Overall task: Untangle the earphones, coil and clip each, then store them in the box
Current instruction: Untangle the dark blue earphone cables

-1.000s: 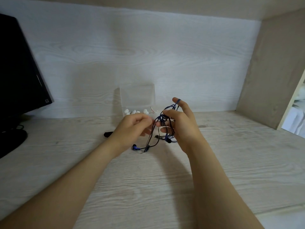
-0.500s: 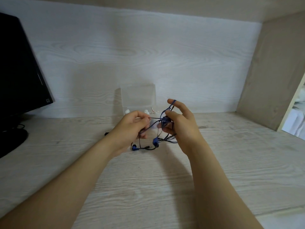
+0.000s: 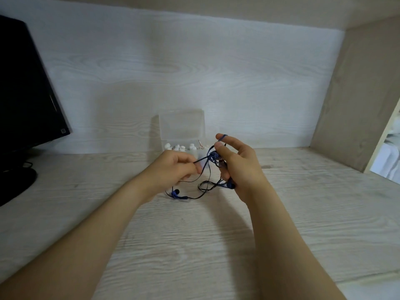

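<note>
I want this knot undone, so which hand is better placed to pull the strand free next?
Probably left. The left hand pinches a strand running out of the tangle of the blue earphones, while the right hand anchors that tangle, cord looped over its forefinger.

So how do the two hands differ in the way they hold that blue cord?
The left hand pinches one strand with fingers curled tight; the right hand grips the knot. The right hand has cord looped over its raised forefinger; the left hand has no such loop. Both hold the same cord above the desk.
</note>
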A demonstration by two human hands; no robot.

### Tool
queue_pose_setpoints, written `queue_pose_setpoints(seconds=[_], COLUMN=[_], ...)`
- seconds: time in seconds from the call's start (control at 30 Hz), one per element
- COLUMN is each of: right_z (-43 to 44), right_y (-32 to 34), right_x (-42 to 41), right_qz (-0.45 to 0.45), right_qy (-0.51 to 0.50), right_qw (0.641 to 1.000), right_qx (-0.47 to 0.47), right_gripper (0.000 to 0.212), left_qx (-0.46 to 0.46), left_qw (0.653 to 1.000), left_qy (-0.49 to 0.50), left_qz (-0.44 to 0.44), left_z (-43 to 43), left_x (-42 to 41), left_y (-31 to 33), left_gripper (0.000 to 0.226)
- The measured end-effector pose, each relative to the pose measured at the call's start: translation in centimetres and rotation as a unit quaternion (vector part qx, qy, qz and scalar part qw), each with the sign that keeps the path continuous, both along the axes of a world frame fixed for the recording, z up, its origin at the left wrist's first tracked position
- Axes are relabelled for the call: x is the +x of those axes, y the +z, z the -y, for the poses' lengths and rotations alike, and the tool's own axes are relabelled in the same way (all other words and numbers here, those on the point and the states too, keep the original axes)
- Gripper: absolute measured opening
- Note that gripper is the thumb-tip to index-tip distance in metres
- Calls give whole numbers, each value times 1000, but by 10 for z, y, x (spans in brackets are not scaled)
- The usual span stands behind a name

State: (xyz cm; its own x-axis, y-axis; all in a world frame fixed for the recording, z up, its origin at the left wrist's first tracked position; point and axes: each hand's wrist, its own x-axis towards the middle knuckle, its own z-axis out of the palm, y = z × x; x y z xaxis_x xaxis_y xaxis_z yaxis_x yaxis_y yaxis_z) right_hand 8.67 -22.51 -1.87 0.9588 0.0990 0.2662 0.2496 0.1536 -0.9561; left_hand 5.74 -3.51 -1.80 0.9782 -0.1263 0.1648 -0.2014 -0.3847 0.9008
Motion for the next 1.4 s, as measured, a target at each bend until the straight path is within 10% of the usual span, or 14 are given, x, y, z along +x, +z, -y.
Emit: queue_pose_setpoints(seconds=[0.37,0.6,0.8,1.0,1.4], right_z=[7,1,-2,-4,-1], right_y=[-1,0,0,1,2], right_x=[8,4,0,-1,5], right_qz=[-70,-75,-44,-36,-70], right_qy=[58,-2,13,20,67], right_qw=[985,988,997,999,989], right_qx=[148,138,55,22,108], right_gripper=[29,25,22,22,31], left_qx=[78,-101,162,230,21], left_qw=[993,993,958,948,996], left_qy=[85,54,169,143,-58], left_qz=[12,-3,163,169,65], left_z=[-7,-9,-5,-1,1], left_x=[3,6,-4,-1,-1], left_y=[1,5,-3,-10,-3], left_gripper=[37,38,41,33,19])
